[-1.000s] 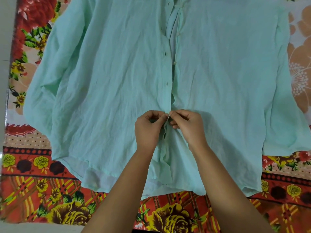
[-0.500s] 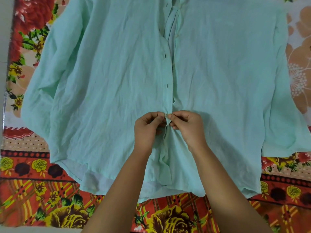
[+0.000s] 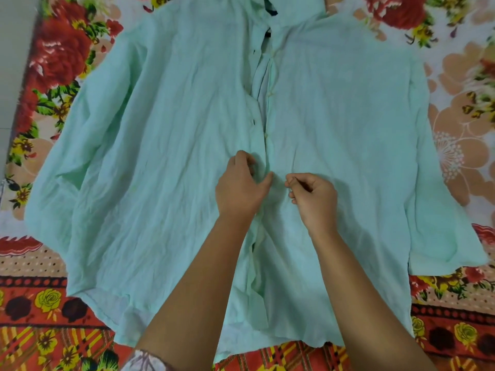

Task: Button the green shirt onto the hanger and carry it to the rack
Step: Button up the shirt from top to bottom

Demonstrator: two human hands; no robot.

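Pale mint green shirt (image 3: 166, 156), wrinkled, lying flat and front up on a red floral sheet (image 3: 56, 52). Collar at 12 o'clock, hem at 6 o'clock, sleeves spread toward 9 and 3 o'clock. The front opening gapes in its upper half, with small pale buttons (image 3: 270, 93) beside dark buttonholes (image 3: 254, 121); lower down the edges meet.

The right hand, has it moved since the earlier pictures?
Yes. The right hand left the button line and went rightward, away from the left hand.
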